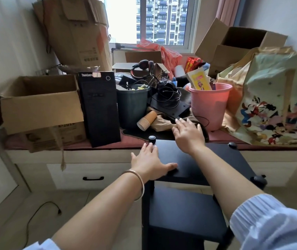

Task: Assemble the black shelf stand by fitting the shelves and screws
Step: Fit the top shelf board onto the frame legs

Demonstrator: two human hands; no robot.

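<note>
- Head view, black shelf stand (194,159): stands on the floor against the front edge of the window bench (108,147); top shelf in place, a lower shelf (184,213) in place beneath it, legs running down between.
- Round knobs: one at the far left corner of the top shelf (152,138), one at the far right corner (232,144), one at the near right corner (258,180). The near left corner is covered by the left hand; a knob there cannot be told.
- Left hand (150,162): lies flat on the top shelf's left edge, fingers straight, tips just beside the far left knob, thumb spread across the board. Grasps nothing; appears to steady the stand.
- Right hand (187,134): fingers spread and relaxed, empty, reaching past the far edge of the top shelf over the bench clutter.
- Just ahead of the right fingertips: a black flat board (171,107) with cables on it, lying near a pink bucket (210,105) and a stack of paper cups (146,120).
- Step in hand, judged: fetching another part from the bench, probably that board, with two shelves already fitted.
- Next move calls for: closing the fingers on the board's near edge, slipping it free of the cables, keeping the stand braced.
</note>
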